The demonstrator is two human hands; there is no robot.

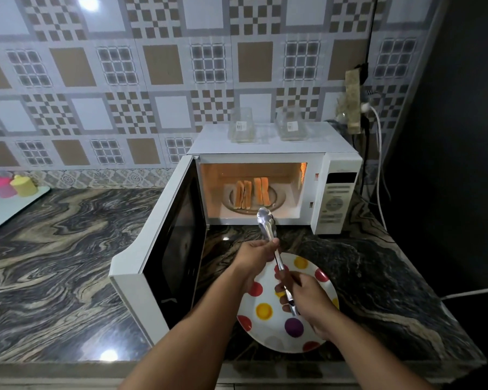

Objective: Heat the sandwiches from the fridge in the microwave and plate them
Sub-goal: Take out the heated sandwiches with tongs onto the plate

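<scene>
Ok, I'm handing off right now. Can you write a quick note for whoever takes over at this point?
Left hand: pinches the tongs near the middle.
Right hand: grips the tongs' rear end.
Tongs: tips closed, empty, just in front of the open microwave.
Sandwiches: standing on edge on the dish inside, not yet lifted.
Plate: dotted, on the counter under the hands, nothing on it.
Done: door open.
Left: tong each sandwich onto the plate, likely close the door.

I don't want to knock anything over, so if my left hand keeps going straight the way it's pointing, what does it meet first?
Probably the microwave: the left hand points at its open cavity, where the sandwiches sit on the turntable. Nothing appears between, though depth is hard to judge.
</scene>
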